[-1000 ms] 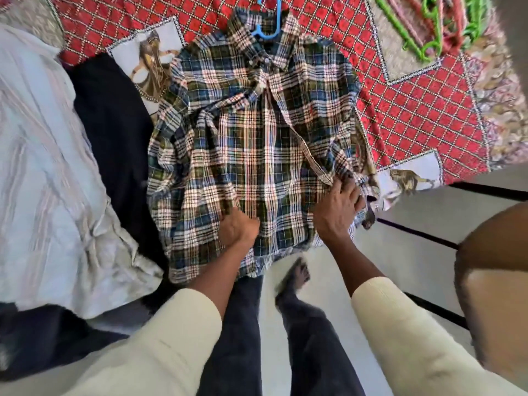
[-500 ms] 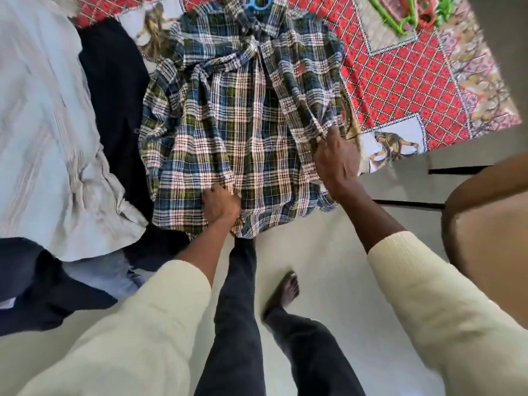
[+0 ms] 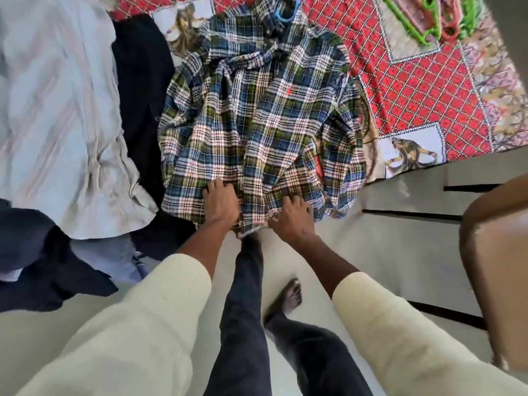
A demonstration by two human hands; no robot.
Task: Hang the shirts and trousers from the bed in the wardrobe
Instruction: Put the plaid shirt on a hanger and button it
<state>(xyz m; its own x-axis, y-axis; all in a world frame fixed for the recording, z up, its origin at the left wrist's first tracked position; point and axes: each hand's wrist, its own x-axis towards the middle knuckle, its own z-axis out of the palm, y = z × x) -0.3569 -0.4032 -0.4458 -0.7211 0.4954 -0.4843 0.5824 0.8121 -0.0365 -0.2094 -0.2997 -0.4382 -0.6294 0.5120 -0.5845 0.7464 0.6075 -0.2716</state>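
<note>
Plaid shirt (image 3: 257, 130) is spread at centre frame on the red patterned bed (image 3: 414, 90), with a blue hanger (image 3: 285, 17) at its collar, 12 o'clock. Its lower hem is pressed by the left hand (image 3: 221, 202) and gripped by the right hand (image 3: 291, 218). Pale shirt (image 3: 57, 110) lies at 9 o'clock.

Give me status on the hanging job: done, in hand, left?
Done: blue hanger sits in the plaid shirt collar. In hand: left hand and right hand are at its hem, on the bed. Left: pale striped shirt and dark garments lie unhung; spare green hangers wait.
</note>
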